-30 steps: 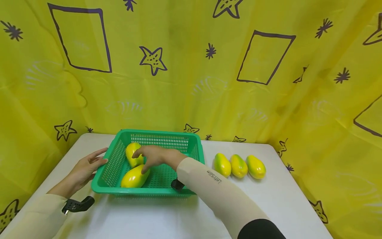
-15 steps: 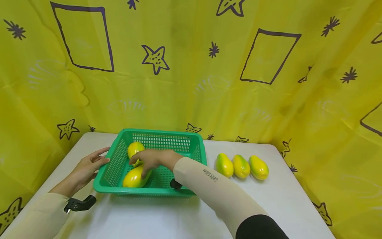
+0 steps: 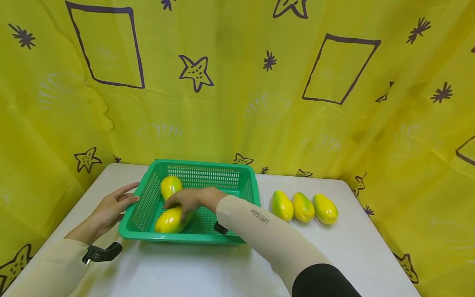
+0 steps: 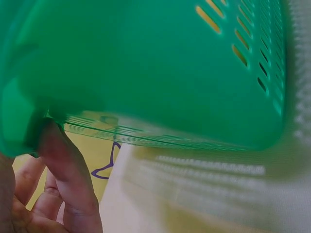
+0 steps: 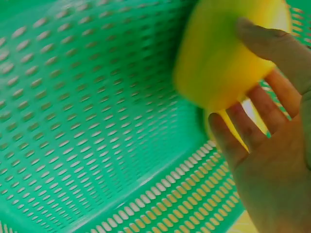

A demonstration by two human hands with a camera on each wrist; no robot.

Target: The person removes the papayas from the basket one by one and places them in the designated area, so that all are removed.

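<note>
A green plastic basket (image 3: 208, 238) stands on the white table, its left rim gripped by my left hand (image 3: 108, 212). In the left wrist view, the fingers of that hand reach up to the basket's lip. My right hand (image 3: 191, 200) is inside the basket and grips the nearer yellow-green mango (image 3: 168, 222). The right wrist view shows the thumb on top of this mango (image 5: 223, 58) and the fingers along its other side. Behind it, against the basket's left part, lies a second mango (image 3: 170, 186), partly hidden by the right hand.
To the right of the basket, a mango (image 3: 282, 206), another mango (image 3: 303, 207) and a third mango (image 3: 325, 209) lie in a row on the table (image 3: 356, 251). A yellow patterned curtain (image 3: 230, 115) hangs behind and beside the table.
My right hand has lowered slightly and its fingers have closed round the nearer mango. The left hand stays on the rim. The head view has shifted a little.
</note>
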